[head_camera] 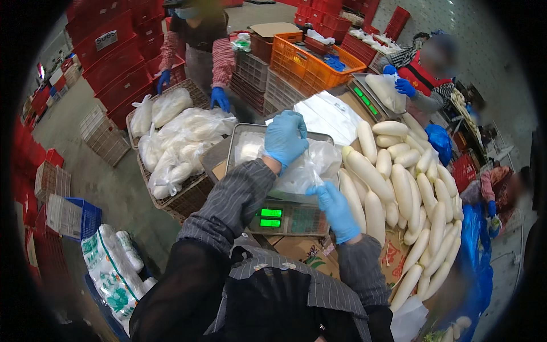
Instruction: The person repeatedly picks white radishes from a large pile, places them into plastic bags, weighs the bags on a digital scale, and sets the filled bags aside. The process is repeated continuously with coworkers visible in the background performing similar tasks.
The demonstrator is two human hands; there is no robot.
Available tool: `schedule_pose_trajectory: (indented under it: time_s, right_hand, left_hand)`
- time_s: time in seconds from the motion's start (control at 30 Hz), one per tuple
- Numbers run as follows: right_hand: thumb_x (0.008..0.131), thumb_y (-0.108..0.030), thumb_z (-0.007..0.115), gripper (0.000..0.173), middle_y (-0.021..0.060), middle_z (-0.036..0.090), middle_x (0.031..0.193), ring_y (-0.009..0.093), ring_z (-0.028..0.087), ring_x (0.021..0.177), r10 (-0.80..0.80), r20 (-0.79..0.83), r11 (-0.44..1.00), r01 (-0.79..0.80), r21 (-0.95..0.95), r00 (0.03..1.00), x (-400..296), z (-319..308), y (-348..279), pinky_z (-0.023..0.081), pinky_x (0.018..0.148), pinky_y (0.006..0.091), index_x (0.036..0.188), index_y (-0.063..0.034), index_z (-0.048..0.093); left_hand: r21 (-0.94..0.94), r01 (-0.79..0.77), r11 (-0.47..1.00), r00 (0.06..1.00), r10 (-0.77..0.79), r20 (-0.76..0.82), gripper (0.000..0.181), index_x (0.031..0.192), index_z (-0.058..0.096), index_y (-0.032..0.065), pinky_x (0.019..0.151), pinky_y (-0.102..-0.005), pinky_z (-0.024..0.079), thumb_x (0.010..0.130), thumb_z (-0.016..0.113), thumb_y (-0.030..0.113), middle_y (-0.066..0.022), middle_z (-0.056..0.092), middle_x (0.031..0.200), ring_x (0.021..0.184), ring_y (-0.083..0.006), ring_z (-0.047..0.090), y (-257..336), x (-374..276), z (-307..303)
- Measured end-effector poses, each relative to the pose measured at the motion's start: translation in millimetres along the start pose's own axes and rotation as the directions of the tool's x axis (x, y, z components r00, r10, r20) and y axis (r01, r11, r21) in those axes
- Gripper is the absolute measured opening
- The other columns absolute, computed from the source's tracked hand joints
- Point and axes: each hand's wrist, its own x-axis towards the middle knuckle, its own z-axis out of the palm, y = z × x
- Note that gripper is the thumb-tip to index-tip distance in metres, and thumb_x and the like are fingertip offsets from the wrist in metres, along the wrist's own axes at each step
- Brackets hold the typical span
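Observation:
A clear plastic bag (295, 177) with white contents lies on the metal pan of a digital scale (288, 218), whose green displays are lit. My right hand (337, 209), in a light blue glove, pinches the bag's gathered plastic at its right side. Above the pan is my left hand (285, 139), gloved alike, its fingers curled down over the bag; what they grip is hidden. Behind the pan lies a stack of white plastic bags (329, 115). Many loose white radishes (401, 184) are heaped to the right of the scale.
Bagged radishes (183, 132) fill a crate (171, 205) at the left, where a co-worker's gloved hands (220, 99) rest. Another co-worker holds a bag (386, 92) over a second scale (363, 100) at the upper right. An orange crate (299, 60) stands behind; red crates (111, 60) are stacked upper left.

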Motion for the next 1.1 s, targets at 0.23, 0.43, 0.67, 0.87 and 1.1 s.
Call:
schedule_pose_trajectory:
  time_s: [0.23, 0.43, 0.67, 0.87, 1.1]
  right_hand:
    - [0.09, -0.021, 0.053, 0.02, 0.0034, 0.056, 0.086, 0.017, 0.052, 0.092, 0.046, 0.051, 0.922, -0.062, 0.382, 0.998, -24, -3, -31, 0.04, 0.083, 0.0335, 0.079, -0.0058, 0.057]
    - [0.093, -0.026, 0.052, 0.027, 0.0115, 0.056, 0.106, 0.019, 0.051, 0.103, -0.314, -0.191, 0.896, 0.357, 0.264, 0.93, -10, -10, -56, 0.036, 0.093, 0.0321, 0.079, -0.004, 0.058]
    - [0.095, -0.026, 0.047, 0.045, 0.0067, 0.051, 0.121, 0.015, 0.053, 0.103, -0.209, -0.347, 0.937, 0.289, 0.195, 0.914, 7, -22, -69, 0.041, 0.094, 0.0279, 0.131, 0.0008, 0.045]
    - [0.092, -0.028, 0.051, 0.049, 0.0016, 0.053, 0.109, 0.007, 0.049, 0.084, -0.058, -0.63, 0.952, 0.233, 0.199, 0.774, -35, -104, -15, 0.04, 0.076, 0.021, 0.134, -0.0042, 0.044]
    - [0.094, -0.023, 0.048, 0.045, 0.0005, 0.053, 0.105, 0.005, 0.047, 0.081, 0.063, -0.726, 0.96, 0.156, 0.231, 0.685, -67, -156, 38, 0.038, 0.073, 0.0191, 0.135, -0.0052, 0.043]
  left_hand:
    - [-0.402, 0.491, 0.772, 0.797, -0.212, 0.565, 0.02, 0.098, 0.06, 0.0065, 0.08, -0.0324, 0.047, 0.078, 0.061, 0.009, -0.0093, 0.061, 0.111, 0.094, -0.0225, 0.059, -6, 13, -17]
    - [-0.192, 0.034, 0.981, 0.634, 0.128, 0.763, 0.07, 0.133, 0.044, 0.0101, 0.089, -0.0376, 0.045, 0.072, 0.073, 0.028, -0.0123, 0.061, 0.111, 0.104, -0.0227, 0.058, 48, -4, -61]
    - [-0.56, 0.427, 0.71, 0.902, -0.296, 0.313, 0.028, 0.1, 0.064, 0.0046, 0.073, -0.0258, 0.047, 0.078, 0.072, 0.02, -0.0028, 0.063, 0.086, 0.08, -0.0124, 0.057, -36, 9, -55]
    - [-0.545, 0.456, 0.703, 0.861, -0.503, 0.072, 0.023, 0.097, 0.063, 0.0049, 0.072, -0.0223, 0.046, 0.08, 0.073, 0.017, 0.0038, 0.059, 0.088, 0.08, -0.0069, 0.052, -115, 71, -140]
    - [0.355, 0.406, 0.842, 0.882, -0.462, 0.088, 0.03, 0.104, 0.063, 0.0064, 0.083, -0.0345, 0.047, 0.077, 0.066, 0.02, -0.0121, 0.065, 0.099, 0.094, -0.0258, 0.062, -290, 13, -175]
